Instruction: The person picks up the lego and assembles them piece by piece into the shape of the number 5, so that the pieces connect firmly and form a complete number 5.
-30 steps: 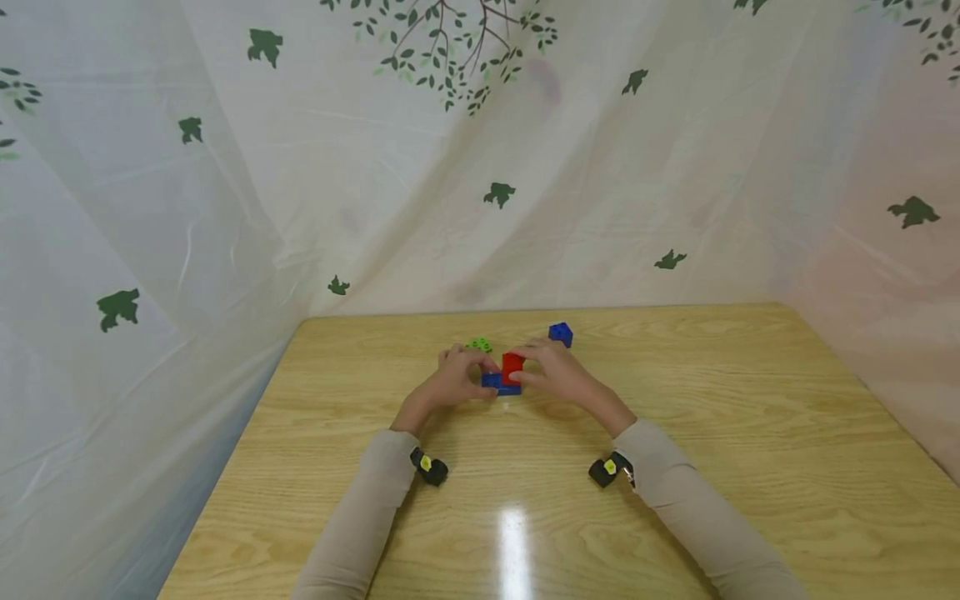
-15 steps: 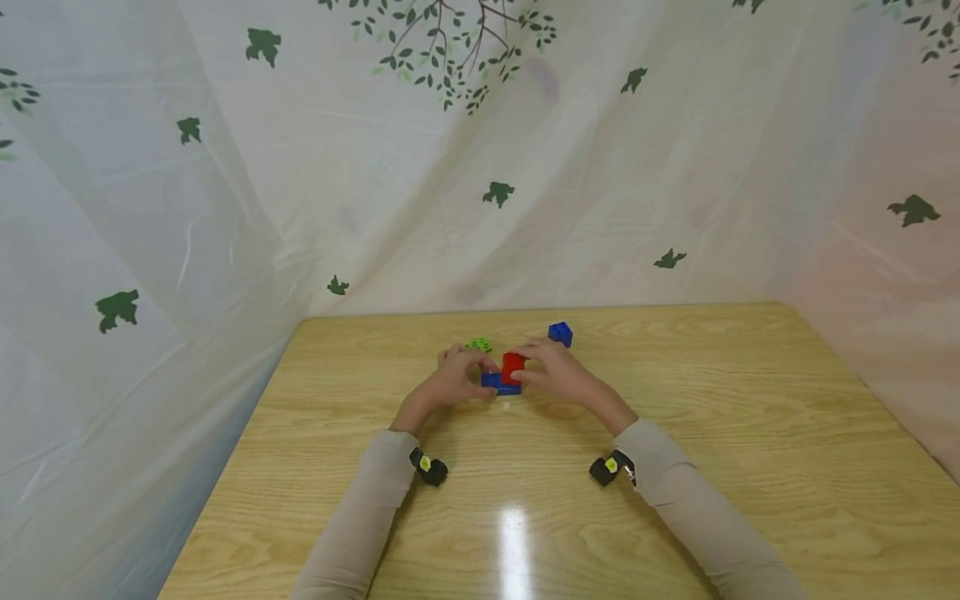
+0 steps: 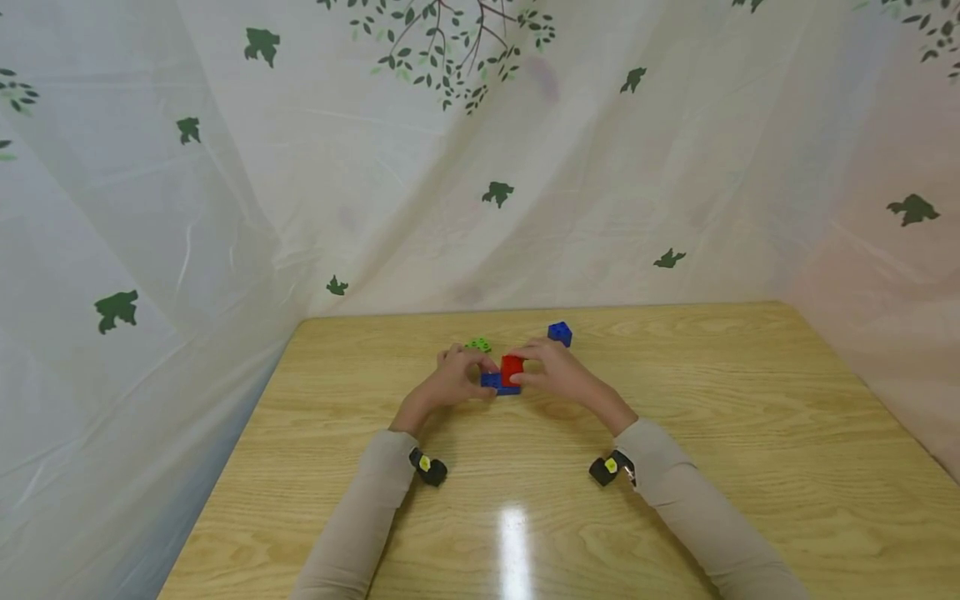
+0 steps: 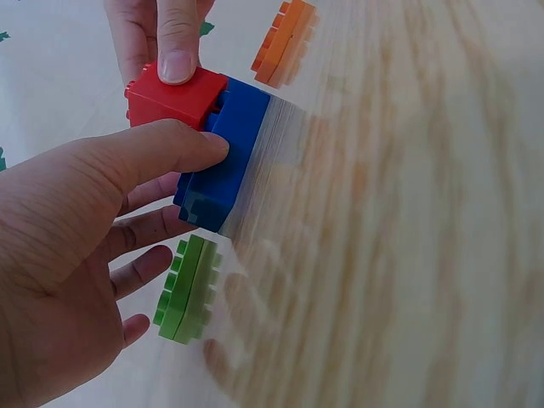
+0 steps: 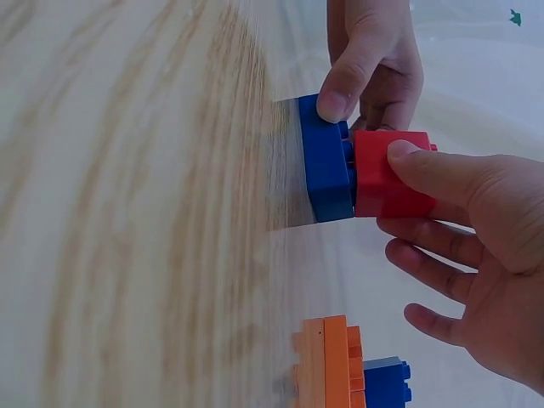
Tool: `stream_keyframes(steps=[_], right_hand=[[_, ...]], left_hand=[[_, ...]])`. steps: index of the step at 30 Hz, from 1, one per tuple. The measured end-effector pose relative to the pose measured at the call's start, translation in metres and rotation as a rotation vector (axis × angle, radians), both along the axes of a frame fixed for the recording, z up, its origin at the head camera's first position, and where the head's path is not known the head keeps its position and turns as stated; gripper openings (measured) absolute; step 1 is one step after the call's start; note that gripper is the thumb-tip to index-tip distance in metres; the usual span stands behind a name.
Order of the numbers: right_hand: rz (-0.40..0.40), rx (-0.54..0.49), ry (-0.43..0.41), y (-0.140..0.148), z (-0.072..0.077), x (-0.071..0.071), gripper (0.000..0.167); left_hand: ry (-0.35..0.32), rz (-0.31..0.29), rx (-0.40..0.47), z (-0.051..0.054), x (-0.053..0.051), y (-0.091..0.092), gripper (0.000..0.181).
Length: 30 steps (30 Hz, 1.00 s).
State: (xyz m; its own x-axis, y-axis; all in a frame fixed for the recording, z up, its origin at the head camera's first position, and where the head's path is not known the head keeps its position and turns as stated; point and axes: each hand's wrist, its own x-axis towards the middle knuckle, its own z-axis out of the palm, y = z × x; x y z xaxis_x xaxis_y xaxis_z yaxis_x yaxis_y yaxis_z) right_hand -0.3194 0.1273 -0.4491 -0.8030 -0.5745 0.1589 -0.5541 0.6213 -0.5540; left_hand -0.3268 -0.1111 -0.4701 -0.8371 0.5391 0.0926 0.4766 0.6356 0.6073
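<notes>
My left hand (image 3: 453, 379) pinches a long blue brick (image 4: 234, 140) that lies on the table, with the thumb along its near side. Thumb and fingers of my right hand (image 3: 558, 372) grip a red brick (image 5: 387, 174) over the right part of the blue one. In the right wrist view some blue studs show in a narrow gap between the two bricks. Beyond the left fingers lies a flat green brick (image 4: 181, 289). Past the right hand is an orange brick (image 5: 336, 361), with another blue brick (image 5: 385, 382) beside or on it; I cannot tell which.
The wooden table (image 3: 517, 475) runs back to a pale hanging cloth (image 3: 420, 242) printed with leaves and birds. The second blue brick and the green brick stand near the table's back edge, behind the hands. A light reflection lies on the front of the table.
The red brick sits very slightly lower over the blue brick. Both hands keep their grip in nearly the same place.
</notes>
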Motion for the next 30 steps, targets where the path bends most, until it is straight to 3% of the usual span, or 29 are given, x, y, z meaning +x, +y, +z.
stream_keyframes(steps=[30], right_hand=[[-0.011, 0.003, 0.041, -0.0041, 0.0035, 0.0027, 0.038]], left_hand=[[0.001, 0.0, 0.003, -0.0002, -0.0012, 0.0, 0.028]])
